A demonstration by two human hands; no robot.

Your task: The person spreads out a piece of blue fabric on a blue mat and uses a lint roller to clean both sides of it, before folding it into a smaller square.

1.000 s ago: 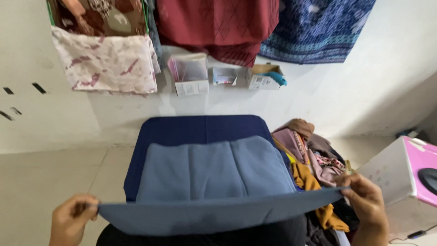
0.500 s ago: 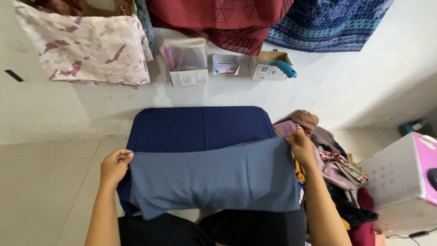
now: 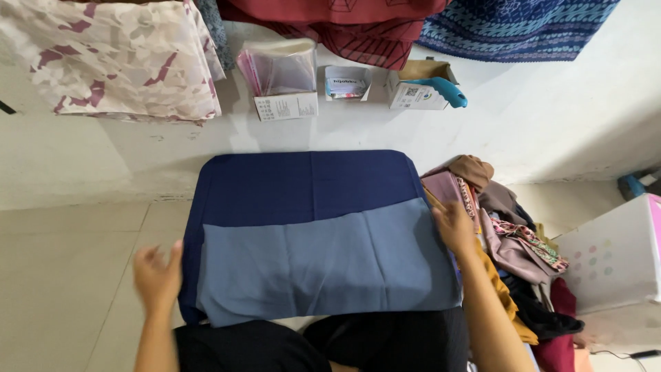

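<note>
My fingers have let go and are spread apart — my left hand [image 3: 158, 275] lifted off at the lower left, my right hand [image 3: 454, 227] flat on the edge. The light blue cloth [image 3: 323, 265], held up before, now lies mid-frame on the dark blue cloth [image 3: 303, 182] — clothes pile [image 3: 509, 234] at right.

Both forearms are bare, with no sleeves, watch or rings in view on the left hand [image 3: 158, 274] or right hand [image 3: 454, 226]. Black trousers [image 3: 330, 344] cover the legs.
</note>
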